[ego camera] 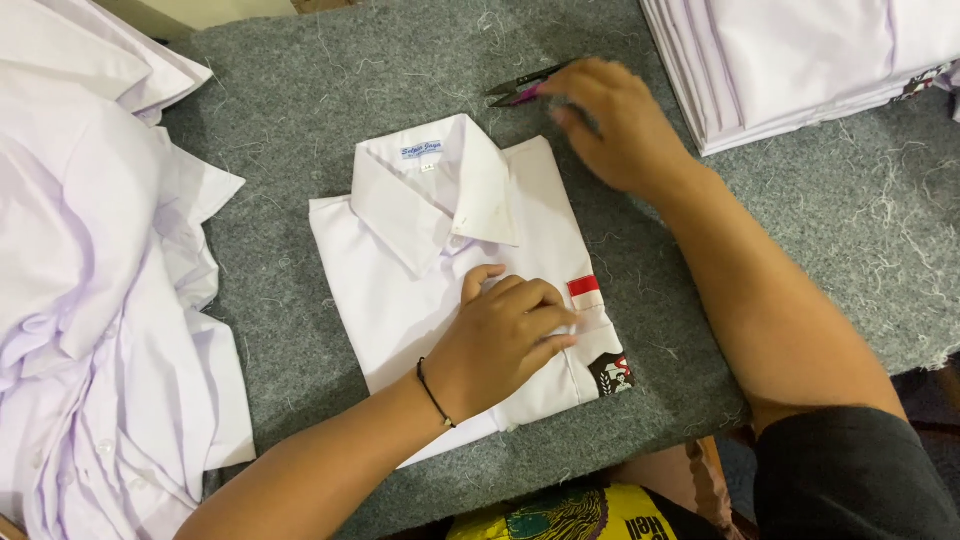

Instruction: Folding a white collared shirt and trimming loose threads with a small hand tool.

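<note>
Grey felt table (330, 80): left hand (505, 335) flat, open on folded white cotton shirt (400, 300); right hand (615, 125), blurred, apparently loose-fingered, touches small dark thread snips (520, 88) at 12 o'clock.

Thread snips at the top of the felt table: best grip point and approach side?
Grip the thread snips probably at the pink-marked rear end, under the right hand, coming from the right. They lie flat on the grey felt table, dark tips pointing left, so that end is the blunt one.
</note>
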